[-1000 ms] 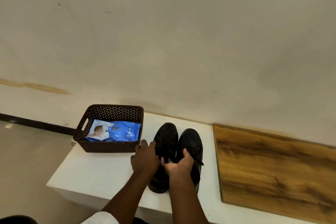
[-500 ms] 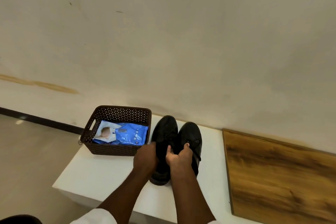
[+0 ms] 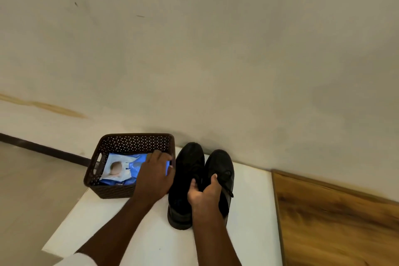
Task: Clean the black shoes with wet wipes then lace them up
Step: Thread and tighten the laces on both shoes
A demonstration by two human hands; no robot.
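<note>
Shoes [image 3: 200,181] sit as a pair on the white tabletop [image 3: 248,233], toes toward the wall, touching side by side. The right hand [image 3: 205,194] grips them where their inner edges meet, its fingers curled over the openings and its thumb raised against the shoe on its outer side; a loose lace end trails just beyond that hand. Whether it pinches one shoe or both cannot be told from this view.

The change is in the left hand [image 3: 156,176]. Half a second ago it rested on the shoe beside the right hand; now it has left the pair and reached outward into the brown perforated basket [image 3: 129,142], which stands just beside the shoes on the far side of that hand. Its fingers are spread and fairly straight, laid flat over the blue wet wipes pack [image 3: 121,168] lying in the basket, pressing or touching rather than closed round it. The near end of the pack is hidden under the palm, so whether a wipe is already being drawn cannot be seen.

Judging from this, the cleaning has not begun: no wipe is out and the shoes show no wet marks that can be made out. The reach marks the start of the first step, fetching a wipe while the other hand steadies the pair. A wooden board [image 3: 334,222] lies beyond the right hand, apart from the shoes.
</note>
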